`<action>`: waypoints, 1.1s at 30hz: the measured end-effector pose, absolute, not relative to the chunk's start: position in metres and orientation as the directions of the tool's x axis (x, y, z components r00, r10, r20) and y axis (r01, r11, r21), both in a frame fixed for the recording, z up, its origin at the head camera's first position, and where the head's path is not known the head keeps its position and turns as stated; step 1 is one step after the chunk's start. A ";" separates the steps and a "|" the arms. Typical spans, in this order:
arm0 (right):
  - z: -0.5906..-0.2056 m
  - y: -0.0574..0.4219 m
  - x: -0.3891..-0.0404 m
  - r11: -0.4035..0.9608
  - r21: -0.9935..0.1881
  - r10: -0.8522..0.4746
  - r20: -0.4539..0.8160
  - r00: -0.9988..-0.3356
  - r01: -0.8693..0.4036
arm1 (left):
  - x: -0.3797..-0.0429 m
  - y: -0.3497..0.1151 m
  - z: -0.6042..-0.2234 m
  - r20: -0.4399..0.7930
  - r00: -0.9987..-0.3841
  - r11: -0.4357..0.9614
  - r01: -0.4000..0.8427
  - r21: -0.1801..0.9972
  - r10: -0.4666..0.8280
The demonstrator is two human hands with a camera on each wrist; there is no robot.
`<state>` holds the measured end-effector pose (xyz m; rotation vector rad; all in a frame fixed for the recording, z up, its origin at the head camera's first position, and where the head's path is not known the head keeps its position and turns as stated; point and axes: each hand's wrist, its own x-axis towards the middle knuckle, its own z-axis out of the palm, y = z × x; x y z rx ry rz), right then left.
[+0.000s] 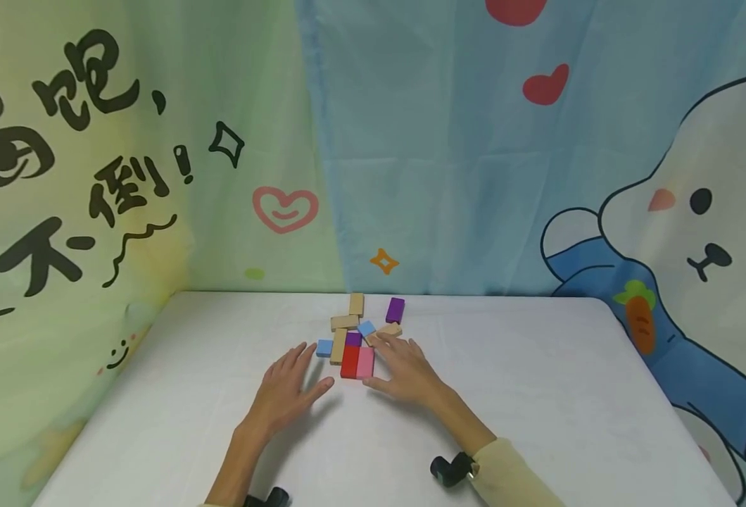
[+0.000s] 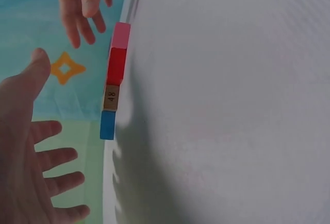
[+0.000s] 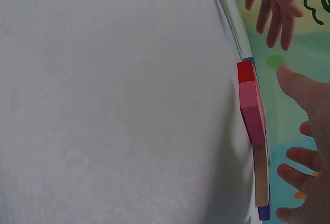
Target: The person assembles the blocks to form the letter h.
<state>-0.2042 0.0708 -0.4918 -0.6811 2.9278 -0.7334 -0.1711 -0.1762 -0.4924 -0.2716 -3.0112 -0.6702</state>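
Blocks between left hand and right

The white bench carries a red block touching a pink block. Tan blocks, blue blocks and purple blocks lie nearby.

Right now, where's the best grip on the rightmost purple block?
I'd pinch the purple block across its two long sides, near mid-length, with the right hand coming from above and the right. Both long sides look free of neighbours, while its near end sits close to a tan block, likely crowding fingers there.
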 end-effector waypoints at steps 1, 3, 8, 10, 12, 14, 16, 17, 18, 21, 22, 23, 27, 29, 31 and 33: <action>-0.492 0.070 -0.205 0.791 -0.457 -0.430 0.057 -0.901 -0.406 | -0.170 -0.177 -0.492 0.075 -0.984 0.885 0.178 0.430 0.161; -0.494 0.069 -0.205 0.793 -0.448 -0.437 0.054 -0.898 -0.413 | -0.169 -0.180 -0.492 0.068 -0.984 0.877 0.180 0.445 0.167; -0.497 0.066 -0.208 0.768 -0.468 -0.466 0.060 -0.883 -0.437 | -0.166 -0.188 -0.492 0.057 -0.981 0.871 0.192 0.452 0.186; -0.497 0.064 -0.209 0.759 -0.486 -0.471 0.049 -0.881 -0.433 | -0.164 -0.191 -0.493 0.055 -0.981 0.870 0.192 0.454 0.188; -0.499 0.063 -0.209 0.756 -0.496 -0.473 0.037 -0.880 -0.427 | -0.163 -0.193 -0.493 0.053 -0.981 0.869 0.192 0.457 0.188; -0.500 0.062 -0.209 0.755 -0.509 -0.465 0.028 -0.885 -0.413 | -0.160 -0.194 -0.492 0.059 -0.980 0.864 0.196 0.463 0.190; -0.502 0.061 -0.210 0.753 -0.512 -0.461 0.036 -0.886 -0.413 | -0.158 -0.195 -0.492 0.073 -0.979 0.861 0.202 0.467 0.190; -0.503 0.060 -0.211 0.751 -0.513 -0.462 0.043 -0.886 -0.416 | -0.157 -0.195 -0.491 0.079 -0.979 0.860 0.205 0.467 0.190; -0.504 0.060 -0.212 0.750 -0.515 -0.459 0.047 -0.887 -0.415 | -0.156 -0.196 -0.491 0.087 -0.978 0.860 0.208 0.467 0.189; -0.506 0.059 -0.214 0.743 -0.517 -0.461 0.064 -0.885 -0.424 | -0.153 -0.198 -0.490 0.091 -0.978 0.862 0.206 0.463 0.185; -0.506 0.059 -0.214 0.743 -0.518 -0.460 0.065 -0.886 -0.424 | -0.152 -0.200 -0.490 0.090 -0.979 0.862 0.206 0.463 0.185; -0.506 0.059 -0.215 0.743 -0.521 -0.457 0.062 -0.887 -0.419 | -0.151 -0.201 -0.490 0.086 -0.979 0.863 0.205 0.462 0.186; -0.505 0.058 -0.215 0.745 -0.531 -0.443 0.058 -0.895 -0.403 | -0.147 -0.206 -0.490 0.062 -0.979 0.860 0.200 0.470 0.194; -0.505 0.057 -0.215 0.743 -0.539 -0.435 0.060 -0.898 -0.396 | -0.145 -0.207 -0.490 0.042 -0.981 0.862 0.188 0.472 0.191; -0.505 0.057 -0.215 0.741 -0.548 -0.430 0.058 -0.901 -0.389 | -0.143 -0.206 -0.489 0.025 -0.982 0.863 0.177 0.474 0.188; -0.505 0.058 -0.216 0.737 -0.554 -0.427 0.061 -0.902 -0.387 | -0.141 -0.205 -0.490 0.017 -0.982 0.864 0.173 0.473 0.188</action>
